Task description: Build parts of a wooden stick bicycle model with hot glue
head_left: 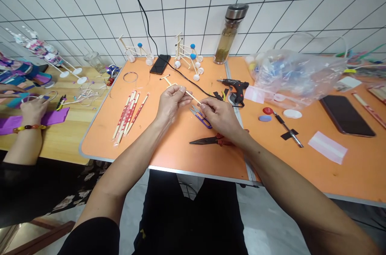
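Between both hands is a thin wooden stick (193, 97), apparently a piece of chopstick. My left hand (169, 104) pinches it near its left end, where a small T-shaped stick piece (165, 80) sticks out beyond the fingers. The fingertips of my right hand (221, 117) are closed on its right end. Below the hands lie purple-handled thread snips (202, 119) and red-handled pliers (208, 140), partly covered by my right hand and wrist. Several chopsticks in red-printed wrappers (128, 116) lie left of my left hand.
Stick frames with blue caps and white wheels (188, 56) stand by the wall, near a phone (160, 64) and a glass bottle (226, 35). A black glue gun (237, 89), plastic bag (298, 72) and second phone (346, 115) lie right. Another person's hand (33, 108) works at the left table.
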### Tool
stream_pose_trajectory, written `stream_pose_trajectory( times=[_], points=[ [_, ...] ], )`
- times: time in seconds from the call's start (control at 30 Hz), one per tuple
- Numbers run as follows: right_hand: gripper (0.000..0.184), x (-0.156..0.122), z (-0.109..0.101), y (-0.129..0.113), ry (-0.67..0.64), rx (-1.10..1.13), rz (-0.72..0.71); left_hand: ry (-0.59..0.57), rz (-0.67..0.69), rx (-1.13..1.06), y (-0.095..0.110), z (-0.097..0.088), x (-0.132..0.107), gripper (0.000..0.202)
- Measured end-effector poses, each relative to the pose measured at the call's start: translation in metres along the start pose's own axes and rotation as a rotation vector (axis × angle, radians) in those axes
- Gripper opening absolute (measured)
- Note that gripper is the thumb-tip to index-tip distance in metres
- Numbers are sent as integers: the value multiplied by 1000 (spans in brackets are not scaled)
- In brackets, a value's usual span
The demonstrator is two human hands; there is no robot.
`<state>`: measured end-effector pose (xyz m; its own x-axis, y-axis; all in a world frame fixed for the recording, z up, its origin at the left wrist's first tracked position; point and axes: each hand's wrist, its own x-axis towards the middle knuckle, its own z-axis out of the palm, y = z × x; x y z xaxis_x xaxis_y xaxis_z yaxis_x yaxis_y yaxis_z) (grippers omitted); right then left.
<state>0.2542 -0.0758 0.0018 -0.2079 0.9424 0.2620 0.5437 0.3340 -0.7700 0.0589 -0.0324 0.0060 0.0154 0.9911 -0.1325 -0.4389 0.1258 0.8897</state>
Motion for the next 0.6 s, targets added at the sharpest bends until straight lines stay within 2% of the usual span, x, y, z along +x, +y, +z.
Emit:
stream_pose_trajectory(
  times=[0.13,0.23,0.37,0.47,0.6],
  points=[
    [23,0,1,5,10,-1,-62,9,-44,12,0,1,1,33],
    [23,0,0,10,22,-22,-59,25,-20,1,-4,2,2,33],
    [24,3,-4,20,45,-166,-94,-23,34,3,-17,1,1,34],
    [25,5,-8,31,69,-283,-150,-76,20,22,-26,1,-1,32],
    [21,7,-11,42,131,-336,-202,-61,-18,32,-31,2,-2,27]
  ],
)
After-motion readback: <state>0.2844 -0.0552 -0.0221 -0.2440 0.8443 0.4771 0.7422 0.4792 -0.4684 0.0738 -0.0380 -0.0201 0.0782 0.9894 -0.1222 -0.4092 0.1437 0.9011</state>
